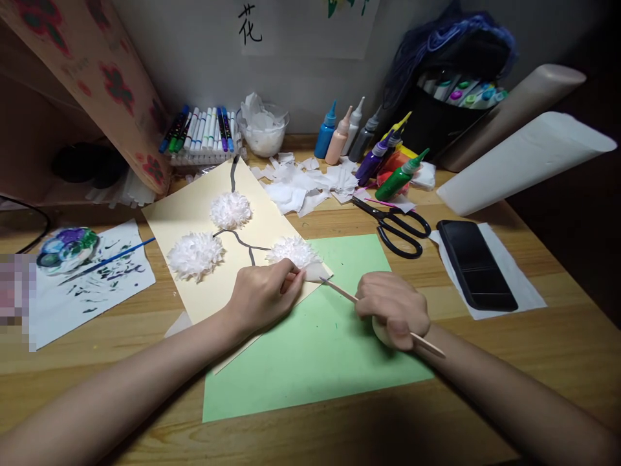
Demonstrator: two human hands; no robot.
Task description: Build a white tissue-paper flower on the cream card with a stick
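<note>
My left hand (pixel 266 288) is closed in a pinch on a small piece of white tissue paper (pixel 316 272), beside the right-hand white paper flower (pixel 294 251). In my right hand (pixel 392 307) is a thin wooden stick (pixel 342 290), its tip near that tissue piece; whether they touch I cannot tell. The flower sits on a cream sheet (pixel 189 207) with black painted branches. Two more fluffy white flowers, an upper one (pixel 230 210) and a left one (pixel 195 255), are on the same sheet. Beneath it lies a green sheet (pixel 330 362).
Torn tissue pieces (pixel 291 191) lie behind the cream sheet, near a tissue-filled bowl (pixel 264 129). Paint bottles (pixel 338 137), black scissors (pixel 400 230) and a phone (pixel 478 265) are to the right. A paint-stained paper (pixel 104 285) with a brush (pixel 116 255) lies left. Markers (pixel 204 129) stand behind.
</note>
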